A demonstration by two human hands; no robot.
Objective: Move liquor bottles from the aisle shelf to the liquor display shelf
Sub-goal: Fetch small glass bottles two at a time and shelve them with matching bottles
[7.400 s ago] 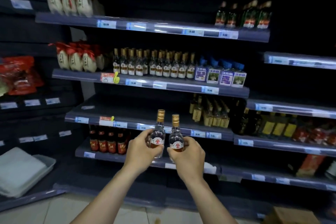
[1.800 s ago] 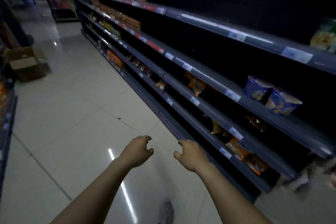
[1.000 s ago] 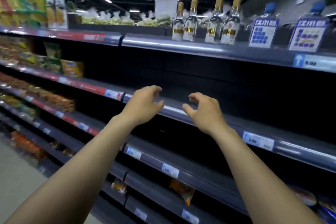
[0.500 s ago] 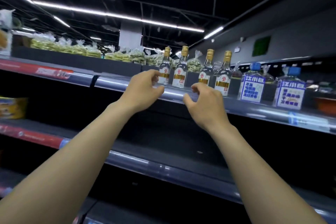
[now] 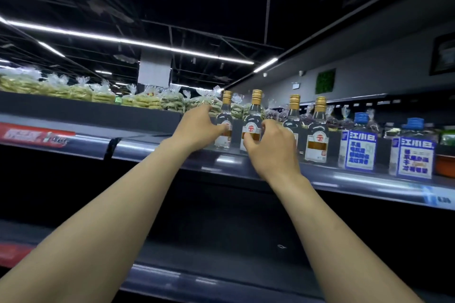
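Note:
Several small clear liquor bottles with gold caps and red-and-white labels stand in a row on the top shelf. My left hand wraps the leftmost bottle, thumb across its label. My right hand closes around the second bottle, thumb on the label and fingers at its right side. Both bottles stand on the shelf. Two more bottles stand to the right, one partly hidden by my right hand.
Two blue-labelled, blue-capped bottles stand at the right of the same shelf. Clear bags of greenish snacks line a raised ledge behind and to the left. The dark shelves below hold nothing in view.
Both hands, spread and short of the shelf half a second ago, have reached up and closed around the two leftmost bottles. The view has tilted further up.

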